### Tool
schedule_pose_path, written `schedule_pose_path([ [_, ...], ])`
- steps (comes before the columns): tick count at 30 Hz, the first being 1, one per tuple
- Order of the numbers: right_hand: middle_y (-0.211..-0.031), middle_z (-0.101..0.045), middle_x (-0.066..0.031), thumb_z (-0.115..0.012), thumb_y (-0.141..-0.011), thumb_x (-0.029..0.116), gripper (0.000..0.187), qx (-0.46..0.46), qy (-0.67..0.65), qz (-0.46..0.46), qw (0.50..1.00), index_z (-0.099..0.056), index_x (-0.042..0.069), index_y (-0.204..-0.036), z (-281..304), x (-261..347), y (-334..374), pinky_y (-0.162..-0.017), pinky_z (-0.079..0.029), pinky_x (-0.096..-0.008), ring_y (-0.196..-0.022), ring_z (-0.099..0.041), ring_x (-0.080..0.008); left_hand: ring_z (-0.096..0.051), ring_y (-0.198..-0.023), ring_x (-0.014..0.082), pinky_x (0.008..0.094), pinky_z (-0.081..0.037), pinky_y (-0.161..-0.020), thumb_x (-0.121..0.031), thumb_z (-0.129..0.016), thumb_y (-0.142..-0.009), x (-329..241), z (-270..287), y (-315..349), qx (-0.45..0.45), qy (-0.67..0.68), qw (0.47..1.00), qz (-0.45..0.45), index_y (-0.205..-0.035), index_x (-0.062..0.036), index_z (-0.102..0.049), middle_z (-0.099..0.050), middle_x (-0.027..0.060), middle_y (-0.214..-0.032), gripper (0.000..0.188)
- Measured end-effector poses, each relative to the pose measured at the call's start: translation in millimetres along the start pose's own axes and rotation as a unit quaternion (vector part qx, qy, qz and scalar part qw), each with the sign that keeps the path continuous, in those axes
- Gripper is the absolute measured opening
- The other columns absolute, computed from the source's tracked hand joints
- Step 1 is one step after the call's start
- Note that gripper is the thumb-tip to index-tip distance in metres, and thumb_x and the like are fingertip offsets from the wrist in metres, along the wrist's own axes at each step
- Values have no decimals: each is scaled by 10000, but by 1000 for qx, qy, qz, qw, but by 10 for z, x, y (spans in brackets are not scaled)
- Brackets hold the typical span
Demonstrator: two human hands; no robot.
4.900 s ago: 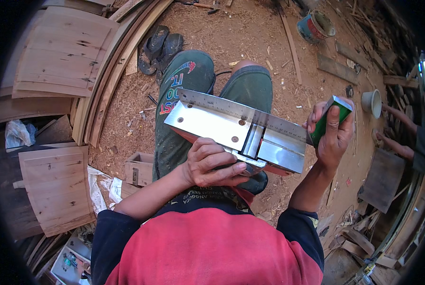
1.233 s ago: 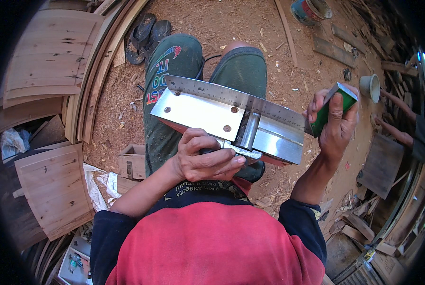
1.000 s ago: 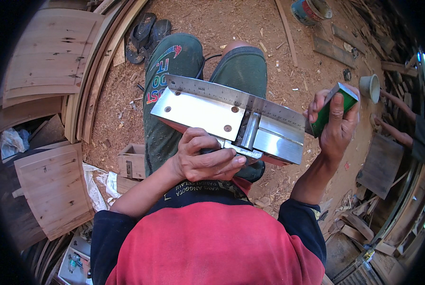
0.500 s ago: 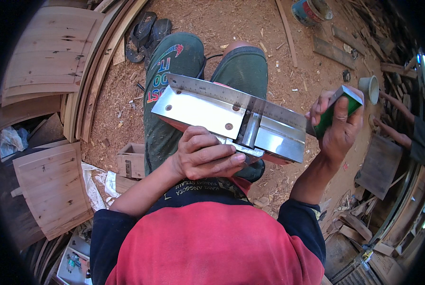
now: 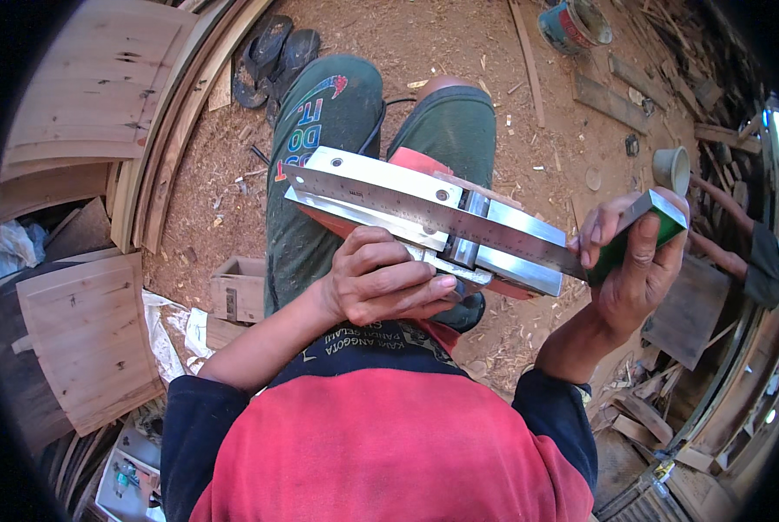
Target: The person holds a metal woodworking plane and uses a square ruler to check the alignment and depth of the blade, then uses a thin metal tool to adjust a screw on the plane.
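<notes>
An upturned red electric hand planer (image 5: 518,268) rests across my lap, its shiny metal sole facing up. Between the two sole plates sits the cutter drum (image 5: 464,252). My left hand (image 5: 385,280) is closed around the planer's near side, fingers pressed along its edge. Lengthwise over the sole, crossing the drum, lies the thin steel blade of a try square (image 5: 407,209). My right hand (image 5: 637,265) grips the square's green and silver stock (image 5: 664,219), just beyond the planer's right end. Part of the planer's body is hidden beneath the sole and my left hand.
Wood panels (image 5: 89,335) and long boards line the left side. A small wooden box (image 5: 238,290) stands near my left knee. Sandals (image 5: 276,56), a paint bucket (image 5: 572,26) and shavings cover the floor ahead. At right, another person's arms (image 5: 725,209) reach near a pale pot (image 5: 671,170).
The try square's blade has shifted from the sole's far edge to across its middle. My right hand moved slightly right and nearer with it. My left hand stays on the planer.
</notes>
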State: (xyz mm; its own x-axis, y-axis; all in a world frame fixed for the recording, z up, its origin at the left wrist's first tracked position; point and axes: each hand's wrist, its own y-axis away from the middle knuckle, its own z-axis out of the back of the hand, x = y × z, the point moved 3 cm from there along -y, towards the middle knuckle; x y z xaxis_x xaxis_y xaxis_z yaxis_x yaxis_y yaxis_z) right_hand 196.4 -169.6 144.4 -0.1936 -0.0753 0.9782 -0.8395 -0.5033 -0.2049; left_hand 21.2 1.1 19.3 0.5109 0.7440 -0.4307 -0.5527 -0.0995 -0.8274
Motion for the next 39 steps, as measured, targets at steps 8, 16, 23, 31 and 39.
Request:
schedule_pose_path([
  [8,-770,-599,-135,-556,-1072,277,302,2,2,-4,1000,-434,46,-1223,-54,3,17,-584,-559,-307,-565,-575,-151,-567,-888,129,307,-508,-821,-274,-895,-706,-1,-6,-8,-3,0,1000,-1,-1118,-211,-784,-613,-100,-1040,431],
  [16,-775,-605,-135,-549,-1075,286,301,-22,3,-13,1000,-431,50,-1219,-8,-47,118,-575,-550,-293,-572,-579,-149,-564,-883,125,308,-507,-820,-279,-894,-706,7,-14,-8,-3,2,1000,-1,-1122,-217,-785,-614,-104,-1039,434],
  [23,-826,-565,-115,-472,-1103,258,283,19,4,-32,999,-409,129,-1347,45,-101,168,-593,-509,-356,-602,-540,-174,-561,-884,123,309,-502,-822,-290,-897,-704,-2,-12,9,2,-1,1000,4,-1111,-221,-790,-615,-108,-1038,426],
  [31,-830,-570,-113,-473,-1103,255,291,19,-7,-36,999,-403,139,-1360,41,-98,172,-604,-514,-360,-605,-543,-175,-551,-871,125,313,-499,-809,-293,-893,-708,-5,-7,-5,6,-1,1000,1,-1104,-218,-790,-605,-107,-1030,416],
  [39,-778,-609,-135,-565,-1065,317,337,-21,13,-24,999,-426,49,-1214,20,-91,203,-576,-538,-306,-577,-589,-164,-549,-877,124,304,-494,-804,-286,-895,-703,-11,-12,6,5,-7,1000,-9,-1095,-222,-789,-599,-112,-1036,411],
])
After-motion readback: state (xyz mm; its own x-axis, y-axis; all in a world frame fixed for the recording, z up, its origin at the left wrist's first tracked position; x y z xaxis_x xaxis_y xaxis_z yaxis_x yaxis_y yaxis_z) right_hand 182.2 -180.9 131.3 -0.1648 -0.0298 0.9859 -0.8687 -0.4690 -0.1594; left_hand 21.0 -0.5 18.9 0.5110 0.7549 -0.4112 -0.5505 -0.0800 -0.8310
